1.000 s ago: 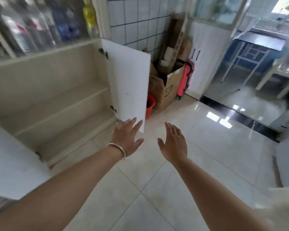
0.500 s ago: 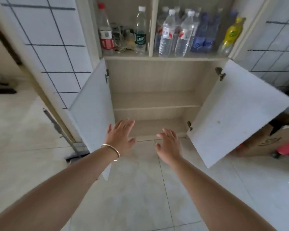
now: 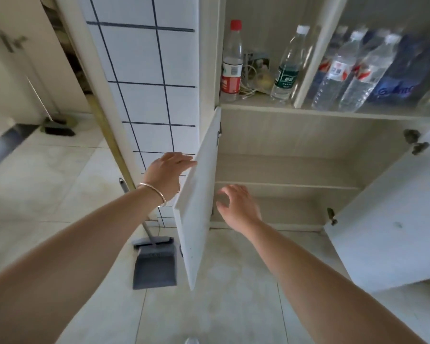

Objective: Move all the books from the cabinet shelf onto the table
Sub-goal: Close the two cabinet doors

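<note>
Left hand: reaches to the outer face of the left cabinet door; fingers extended, their tips at the door's free edge, curled round nothing; a metal bangle circles the wrist.
Right hand: hangs in front of the lower compartment, fingers loosely bent and spread, holding nothing and touching nothing.
Cabinet shelf: a pale wood-grain board across the lower compartment; its visible surface carries no books, and neither does the compartment floor below it.
Books: none visible anywhere in this view; where they are cannot be told.
Right cabinet door: swung wide open, two metal hinges visible along its inner edge.
Upper compartment: a red-capped bottle stands at left; a green-labelled bottle stands near the central divider; several clear water bottles stand to the right of it.
Floor: pale tiles; a grey dustpan stands just left of the left door, against the white tiled wall.
</note>
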